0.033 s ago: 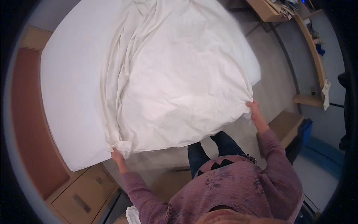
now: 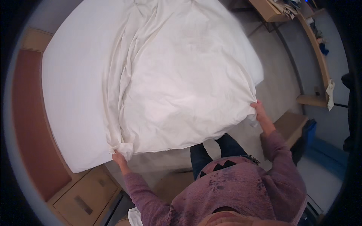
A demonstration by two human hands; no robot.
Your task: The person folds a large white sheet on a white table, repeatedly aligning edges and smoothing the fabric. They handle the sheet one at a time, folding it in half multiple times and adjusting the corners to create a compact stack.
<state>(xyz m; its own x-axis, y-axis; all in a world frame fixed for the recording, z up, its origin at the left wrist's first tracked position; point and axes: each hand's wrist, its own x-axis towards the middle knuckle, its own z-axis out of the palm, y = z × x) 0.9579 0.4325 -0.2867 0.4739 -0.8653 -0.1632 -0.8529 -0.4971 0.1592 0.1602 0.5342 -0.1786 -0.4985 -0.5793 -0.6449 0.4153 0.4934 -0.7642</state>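
Note:
A large off-white duvet cover (image 2: 184,79) is spread over the bed, with long bunched folds running along its left side. My left hand (image 2: 119,157) is closed on its near left corner, where the cloth is crumpled. At the near right corner, my right hand (image 2: 258,109) grips the same cover, and a bit of cloth hangs below the fingers. Between both hands the near edge is held out past the bed, sagging slightly in front of my legs. Under it, the white fitted sheet (image 2: 75,83) shows on the mattress to the left.
A brown padded headboard (image 2: 32,120) borders the bed on the left. Beside it stands a wooden nightstand (image 2: 85,196) with drawers. To the right are a cardboard-coloured box (image 2: 290,126), a blue item (image 2: 310,132) and a wooden wall shelf (image 2: 318,56). A desk (image 2: 269,11) stands far right.

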